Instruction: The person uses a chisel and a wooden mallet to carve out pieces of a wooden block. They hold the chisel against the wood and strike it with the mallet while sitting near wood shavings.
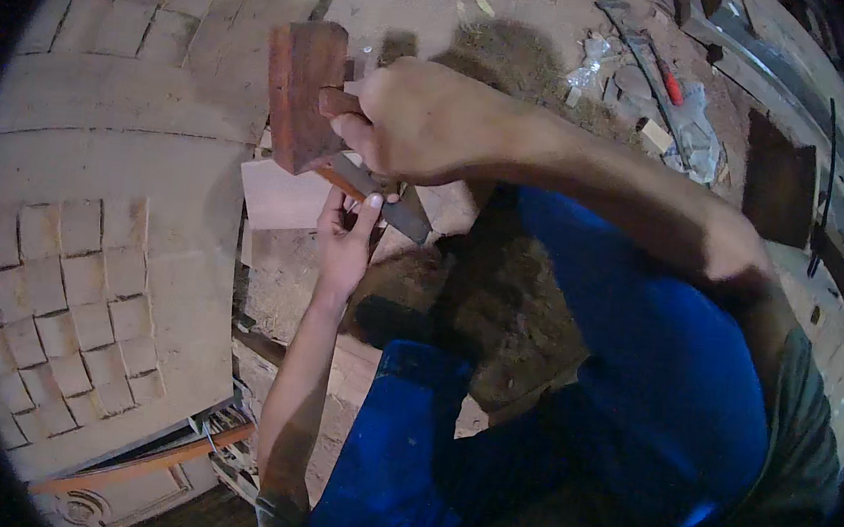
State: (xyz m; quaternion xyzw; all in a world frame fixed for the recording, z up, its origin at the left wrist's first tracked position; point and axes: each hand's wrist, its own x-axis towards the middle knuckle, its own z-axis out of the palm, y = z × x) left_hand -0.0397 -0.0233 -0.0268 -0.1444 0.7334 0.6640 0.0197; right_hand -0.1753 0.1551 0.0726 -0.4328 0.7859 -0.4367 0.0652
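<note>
My right hand [409, 122] is wrapped round the handle of a reddish-brown wooden mallet [304, 93], whose blocky head is just left of the fist. Below it, my left hand [346, 242] pinches a dark, narrow, tapering piece [408, 217] with an orange-brown strip along one side, between thumb and fingers. What kind of piece this is I cannot make out, as the mallet head and right hand hide its upper end. A pale wood board [277, 194] lies beside the left fingers, under the mallet head.
A large wooden panel [189, 283] with carved woven squares fills the left side. Far right, a red-handled tool [671, 85], clear plastic [695, 127] and a small wood block [656, 135] litter the dusty floor. A carved panel [121, 493] lies lower left. My blue-trousered legs [657, 334] are close.
</note>
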